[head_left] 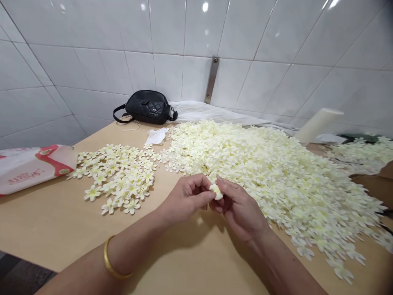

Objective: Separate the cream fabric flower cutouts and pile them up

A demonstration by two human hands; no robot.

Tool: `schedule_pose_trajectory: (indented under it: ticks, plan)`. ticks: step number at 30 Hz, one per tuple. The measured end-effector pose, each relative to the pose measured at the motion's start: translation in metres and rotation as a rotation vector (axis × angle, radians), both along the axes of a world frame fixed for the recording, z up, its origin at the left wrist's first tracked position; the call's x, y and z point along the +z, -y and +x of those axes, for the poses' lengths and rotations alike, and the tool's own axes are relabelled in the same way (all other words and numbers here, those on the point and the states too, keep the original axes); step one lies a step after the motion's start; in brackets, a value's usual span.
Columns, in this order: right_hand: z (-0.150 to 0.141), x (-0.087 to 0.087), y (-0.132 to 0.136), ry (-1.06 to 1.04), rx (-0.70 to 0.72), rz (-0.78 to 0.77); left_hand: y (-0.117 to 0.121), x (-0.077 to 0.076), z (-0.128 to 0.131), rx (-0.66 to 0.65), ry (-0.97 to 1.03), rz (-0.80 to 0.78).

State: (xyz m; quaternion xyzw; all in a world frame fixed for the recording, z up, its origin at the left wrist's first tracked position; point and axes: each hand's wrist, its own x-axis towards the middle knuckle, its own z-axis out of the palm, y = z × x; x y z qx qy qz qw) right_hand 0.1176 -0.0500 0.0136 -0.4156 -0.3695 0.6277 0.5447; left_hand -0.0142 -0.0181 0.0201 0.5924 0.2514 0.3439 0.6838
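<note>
Between my two hands is a pale cream artificial flower (217, 192), pinched by the fingertips above the front of the table. My left hand (188, 197), with a gold bangle (112, 262) on its wrist, is closed on the flower's left side. My right hand (241, 209) grips it from the right with thumb and fingers. Part of the flower is hidden behind the fingers. Just beyond and to the right spreads a large heap of loose white-yellow flowers (264, 159). On the left lies a smaller group of similar flowers (119, 174).
A black quilted bag (147, 107) rests by the tiled wall, with a crumpled white tissue (156, 135) in front. A red and white plastic bag (33, 168) lies at the left. A white roll (319, 125) leans at the back right. The tabletop (55, 229) ends at lower left.
</note>
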Motion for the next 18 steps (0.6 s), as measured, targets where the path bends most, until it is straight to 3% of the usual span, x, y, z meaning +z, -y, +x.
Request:
schedule_pose_trajectory:
  ticks: [4,9,14,18]
  plan:
    - [0.0011,0.002,0.0013,0.062,0.012,0.05,-0.0072,-0.0061,-0.0014,0.069,0.048,-0.109]
    - [-0.0005,0.0078,0.0048,0.377,-0.068,0.217,-0.0088,-0.0103,0.001,0.124,0.08,-0.244]
    - [-0.0021,0.0092,0.006,0.518,-0.106,0.28,-0.0071,-0.0085,0.0021,0.073,-0.023,-0.239]
    - [0.0013,0.004,0.0043,0.591,-0.123,0.219,-0.0077,-0.0089,0.0003,0.138,-0.016,-0.194]
